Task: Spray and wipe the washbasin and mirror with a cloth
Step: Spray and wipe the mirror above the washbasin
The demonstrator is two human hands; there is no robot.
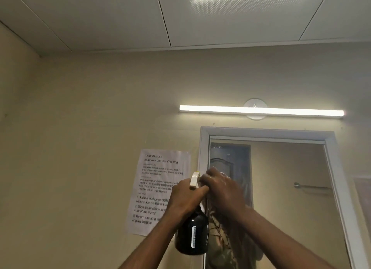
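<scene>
Grip, left: left hand [185,198] is wrapped tight around the neck of the dark, glossy, round-bodied spray bottle [191,235], just under its cream plastic trigger head [194,180]; 1 finger lies across the front at the trigger.
Grip, right: right hand [222,190] is blurred, with fingers curled together and pressed toward the glass; whether it clamps the cloth cannot be told for sure.
Cloth: dark, crumpled cloth [232,240] hangs below the right hand, against the lower left part of the mirror; its outline is smeared.
Bottle axis: long axis is close to upright, base low, head up, leaning slightly right at the top.
Bottle direction: nozzle points up and a little right, toward the left edge of the mirror.
Bottle marks: pale vertical scale strip on the dark body faces the camera.
Bottle place: held in the air, in front of the mirror's left frame edge, between the paper sheet and the glass.
Hands: both are raised, touching or nearly touching at the trigger head.
Mirror: white-framed rectangular wall mirror [291,188] reflects a dark door and a metal rail.
Paper: white printed instruction sheet [158,188] is stuck to the beige wall [80,128], just left of the mirror frame, partly hidden by the left forearm.
Light: long lit tube lamp [261,110] is mounted above the mirror.
</scene>
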